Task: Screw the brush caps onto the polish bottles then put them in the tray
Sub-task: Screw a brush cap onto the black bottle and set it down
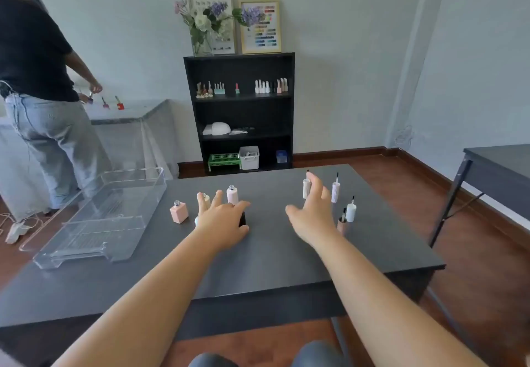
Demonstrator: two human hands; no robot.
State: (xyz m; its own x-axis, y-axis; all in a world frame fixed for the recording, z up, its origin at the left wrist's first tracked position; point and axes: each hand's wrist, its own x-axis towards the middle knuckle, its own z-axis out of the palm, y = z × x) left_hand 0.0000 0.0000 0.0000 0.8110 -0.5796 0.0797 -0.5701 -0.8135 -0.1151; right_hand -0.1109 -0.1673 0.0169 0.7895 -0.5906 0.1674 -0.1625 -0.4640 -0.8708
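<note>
Both grips wide and empty: left hand (222, 220) over the uncapped bottles (232, 194), right hand (312, 211) nearing a ribbed brush cap (306, 188) (brush pointing up); best to steady one bottle, then thread straight

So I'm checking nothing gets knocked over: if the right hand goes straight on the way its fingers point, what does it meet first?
Probably the ribbed pale brush cap standing just beyond the right hand; its fingertips overlap it in this view, though depth is unclear.

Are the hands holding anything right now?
No. The left hand hovers with straight fingers over the bottles, and the right hand reaches, open, toward the brush caps. Neither grips anything.
</note>
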